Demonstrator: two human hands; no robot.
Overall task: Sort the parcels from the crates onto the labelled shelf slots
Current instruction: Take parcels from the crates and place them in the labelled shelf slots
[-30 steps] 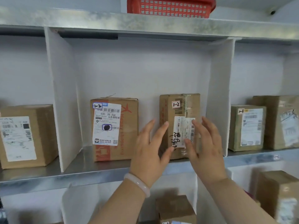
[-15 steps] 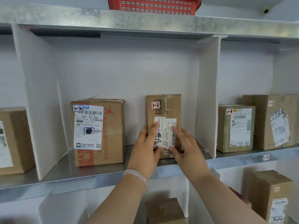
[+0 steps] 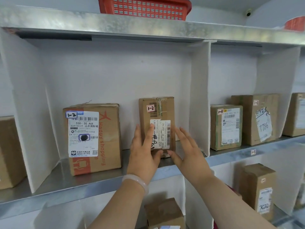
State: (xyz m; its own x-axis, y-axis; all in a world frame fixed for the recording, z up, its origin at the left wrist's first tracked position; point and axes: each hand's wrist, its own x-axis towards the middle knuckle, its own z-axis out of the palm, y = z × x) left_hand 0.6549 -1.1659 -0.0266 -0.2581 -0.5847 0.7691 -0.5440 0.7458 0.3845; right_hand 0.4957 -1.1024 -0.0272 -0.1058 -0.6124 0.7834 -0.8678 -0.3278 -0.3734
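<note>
A narrow brown parcel (image 3: 156,109) tagged "1-2" stands upright on the metal shelf (image 3: 82,184), in the middle slot near the right divider (image 3: 200,96). My left hand (image 3: 143,154) wraps its lower left side, fingers across the white label. On the other side, my right hand (image 3: 188,154) lies against the lower right edge, thumb at the bottom front and fingers spread. To the left in the same slot stands a wider parcel (image 3: 109,138), also tagged "1-2", apart from my hands.
A white divider (image 3: 29,113) closes the slot on the left. The slot to the right holds two parcels (image 3: 226,128) (image 3: 257,119). A red basket (image 3: 145,7) sits on the top shelf. More parcels (image 3: 257,187) (image 3: 165,212) stand on the shelf below.
One second ago both hands hovered open in front of the narrow parcel. They then closed in on its lower part and have stayed there; the view has shifted right.
</note>
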